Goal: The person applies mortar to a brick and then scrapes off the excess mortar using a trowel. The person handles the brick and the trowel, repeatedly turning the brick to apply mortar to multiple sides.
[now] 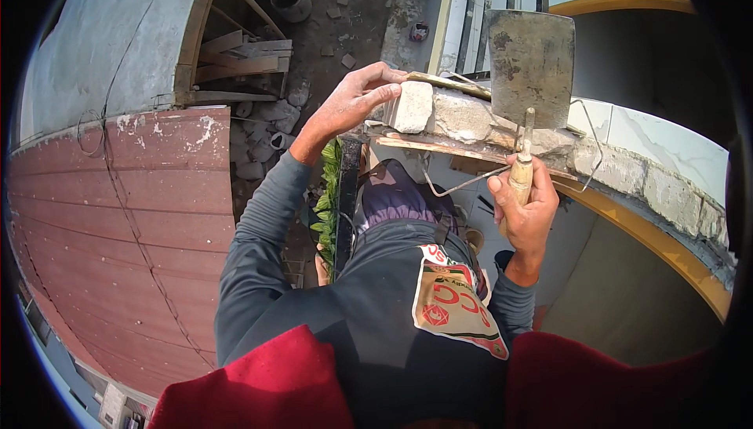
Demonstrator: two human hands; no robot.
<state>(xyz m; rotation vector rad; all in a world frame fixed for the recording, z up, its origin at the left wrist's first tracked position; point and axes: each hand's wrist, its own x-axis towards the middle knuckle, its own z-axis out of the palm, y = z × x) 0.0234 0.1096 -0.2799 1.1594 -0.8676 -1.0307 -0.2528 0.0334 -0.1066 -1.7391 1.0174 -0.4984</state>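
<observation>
My right hand [527,208] is wrapped around the wooden handle of a trowel [532,68]. Its broad, stained metal blade points away from me, over the top of a narrow masonry wall [459,118]. At the wall's left end sits a pale, rough block [410,107]. My left hand [354,101] grips around that block's left end, thumb on its near side and fingers reaching toward a thin board [449,84] on the far side. Bent metal rods [455,189] cross the wall near the trowel. The blade hides part of the wall top.
A reddish corrugated metal sheet [118,241] fills the left side. Far below lie a bucket [291,2], rubble [281,115] and stacked timber [239,62]. A yellow-edged arch [667,245] curves away at right. Green leaves [327,201] stand beside my left arm.
</observation>
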